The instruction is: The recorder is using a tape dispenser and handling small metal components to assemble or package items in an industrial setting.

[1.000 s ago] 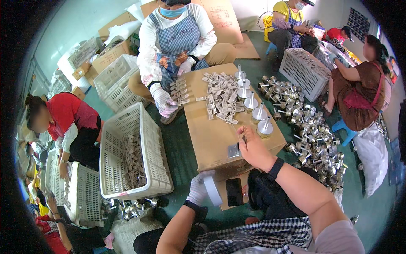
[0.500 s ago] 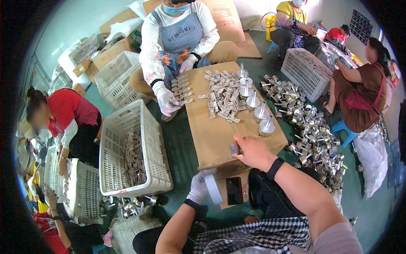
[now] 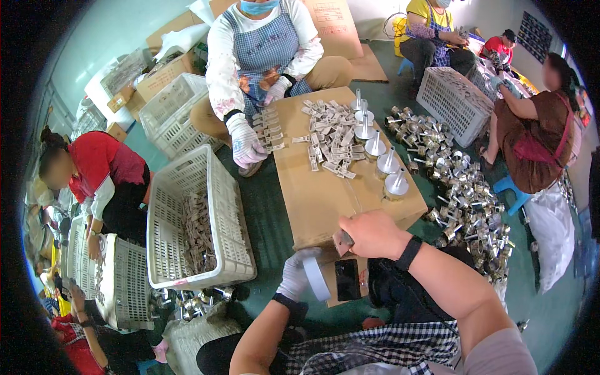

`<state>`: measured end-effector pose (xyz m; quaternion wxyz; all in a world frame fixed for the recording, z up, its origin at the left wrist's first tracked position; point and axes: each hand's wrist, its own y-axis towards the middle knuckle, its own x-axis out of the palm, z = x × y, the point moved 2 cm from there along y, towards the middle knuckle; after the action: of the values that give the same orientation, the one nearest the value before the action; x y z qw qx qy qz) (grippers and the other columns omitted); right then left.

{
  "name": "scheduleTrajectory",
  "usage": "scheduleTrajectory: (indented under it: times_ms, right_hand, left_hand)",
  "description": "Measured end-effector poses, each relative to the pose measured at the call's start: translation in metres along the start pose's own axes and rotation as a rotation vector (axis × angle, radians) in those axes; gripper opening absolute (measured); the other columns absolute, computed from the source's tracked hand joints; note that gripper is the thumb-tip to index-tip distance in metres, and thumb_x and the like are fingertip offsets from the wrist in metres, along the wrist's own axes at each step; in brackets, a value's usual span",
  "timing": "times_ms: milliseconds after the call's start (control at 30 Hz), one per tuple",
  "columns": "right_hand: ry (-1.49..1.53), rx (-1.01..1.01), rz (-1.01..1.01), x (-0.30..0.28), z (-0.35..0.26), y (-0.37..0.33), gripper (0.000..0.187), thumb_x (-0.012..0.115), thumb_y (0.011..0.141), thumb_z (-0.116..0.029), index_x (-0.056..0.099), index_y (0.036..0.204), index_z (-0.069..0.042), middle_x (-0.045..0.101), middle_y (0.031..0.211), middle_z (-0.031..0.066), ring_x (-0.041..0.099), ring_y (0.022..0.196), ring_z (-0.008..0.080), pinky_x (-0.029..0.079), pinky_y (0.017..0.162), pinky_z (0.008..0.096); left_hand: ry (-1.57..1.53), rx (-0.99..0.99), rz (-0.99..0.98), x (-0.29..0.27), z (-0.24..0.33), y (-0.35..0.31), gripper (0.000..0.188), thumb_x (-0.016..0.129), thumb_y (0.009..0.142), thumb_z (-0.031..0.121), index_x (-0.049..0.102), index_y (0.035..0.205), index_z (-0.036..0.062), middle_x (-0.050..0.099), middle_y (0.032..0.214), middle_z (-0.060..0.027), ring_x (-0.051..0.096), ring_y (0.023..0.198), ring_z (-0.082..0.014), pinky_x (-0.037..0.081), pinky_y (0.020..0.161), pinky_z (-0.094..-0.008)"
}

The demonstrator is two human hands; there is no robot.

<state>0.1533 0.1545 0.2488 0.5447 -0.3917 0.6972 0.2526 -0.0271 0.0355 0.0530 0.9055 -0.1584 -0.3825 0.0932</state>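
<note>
- Since the earlier frame, the right grip (image 3: 375, 235) has moved from over the bench (image 3: 319, 212), a brown cardboard box, to its near edge; the small flat metal piece (image 3: 342, 242) it carries now tilts downward. The left grip (image 3: 292, 275) has hardly shifted.
- The bare right grip is closed, pinching the metal piece with one end sticking out at the bench's near edge; whether piece and bench touch is unclear.
- The gloved left grip looks closed on a pale ring (image 3: 317, 279), just beside the bench's near side toward the left corner; its fingertips are partly hidden.
- The metal piece looks light, stiff and perhaps slippery, possibly sharp-edged; its flat faces, back from the exposed end, seem the safest hold. The ring looks light and firm, best taken by its rim.
- A large white crate (image 3: 236, 219) left of the bench holds a heap of greyish clip-like parts (image 3: 199, 234).
- Farther off at right, another perforated crate (image 3: 447, 119) is filled with pale pieces near its top.
- The bench carries a pile of pale clips (image 3: 331, 134) and a row of stemmed metal parts (image 3: 395, 185); many similar parts heap on the floor to the right.
</note>
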Motion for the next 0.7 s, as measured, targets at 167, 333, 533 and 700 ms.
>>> scheduleTrajectory:
  times_ms: [167,333,533,700]
  right_hand:
    - [0.02,0.005,-0.024,0.0,0.002,0.0,0.024,0.06,0.067,-0.012,0.055,0.089,-0.004,0.064,0.076,0.0166,0.062,0.073,0.0363,0.048,0.064,0.047]
    - [0.03,0.035,-0.044,0.0,0.003,-0.001,0.024,0.06,0.069,-0.013,0.056,0.09,-0.004,0.064,0.08,0.0171,0.063,0.077,0.0363,0.049,0.067,0.047]
    - [0.064,0.044,-0.044,0.0,0.004,0.0,0.025,0.061,0.069,-0.016,0.056,0.09,-0.004,0.064,0.081,0.0172,0.062,0.079,0.0363,0.049,0.068,0.0464]
    - [0.089,0.06,-0.051,0.0,0.005,-0.001,0.025,0.061,0.069,-0.016,0.055,0.09,-0.003,0.064,0.082,0.0175,0.062,0.08,0.0364,0.049,0.068,0.0468]
  left_hand:
    - [0.133,0.081,-0.073,-0.015,-0.008,0.005,0.022,0.061,0.078,-0.002,0.066,0.098,0.0063,0.065,0.102,-0.0058,0.06,0.092,-0.0155,0.05,0.082,-0.031]
    - [0.2,0.138,-0.068,-0.017,-0.01,0.005,0.027,0.064,0.075,-0.006,0.066,0.099,0.0081,0.065,0.103,-0.0056,0.06,0.093,-0.015,0.05,0.082,-0.0304]
    - [0.189,0.195,-0.069,-0.013,-0.008,0.004,0.025,0.065,0.075,-0.005,0.067,0.097,0.0082,0.065,0.103,-0.0051,0.061,0.093,-0.0148,0.05,0.082,-0.0303]
    - [0.048,0.097,-0.012,-0.003,-0.003,0.001,0.019,0.064,0.076,0.0,0.066,0.094,0.0053,0.066,0.098,-0.0064,0.062,0.089,-0.0168,0.05,0.082,-0.0315]
